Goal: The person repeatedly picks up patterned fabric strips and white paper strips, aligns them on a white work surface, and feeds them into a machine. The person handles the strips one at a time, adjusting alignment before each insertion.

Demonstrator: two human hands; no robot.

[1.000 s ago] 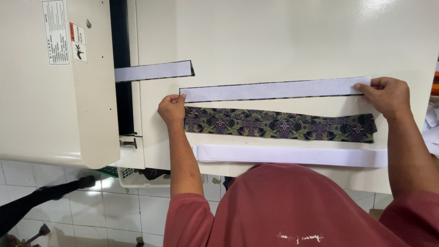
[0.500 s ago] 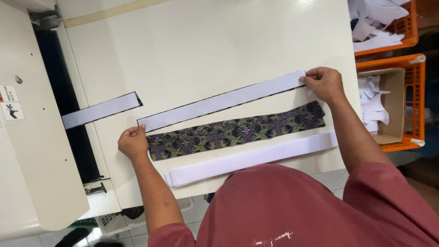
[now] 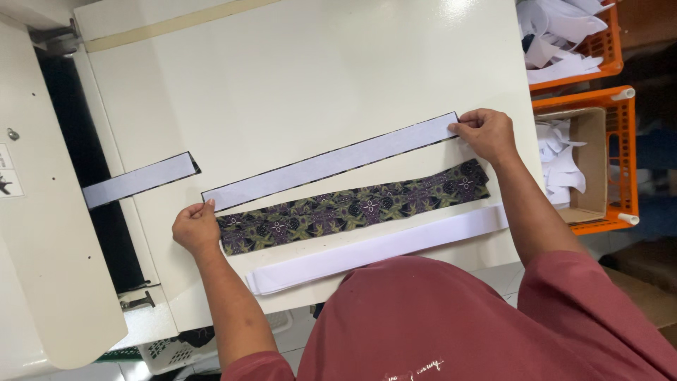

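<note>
A long white strip with a dark edge [image 3: 331, 162] lies slantwise on the cream machine table [image 3: 296, 77]. My left hand [image 3: 196, 227] pinches its near-left end; my right hand [image 3: 486, 132] pinches its far-right end. Just below it lies a patterned purple-and-green fabric strip [image 3: 352, 209], touching my left hand at one end. A plain white strip [image 3: 374, 248] lies along the table's near edge. Another white strip [image 3: 137, 180] pokes out from the dark slot of the machine [image 3: 84, 162] on the left.
Orange crates [image 3: 620, 155] at the right hold a cardboard box and white cloth scraps [image 3: 557, 42]. The cream machine housing [image 3: 42, 268] rises at the left. My maroon shirt [image 3: 451, 324] fills the lower view.
The view has swung right and tilted, so the crates now show. Both hands stay on the ends of the white strip; the strips keep their places on the table.
</note>
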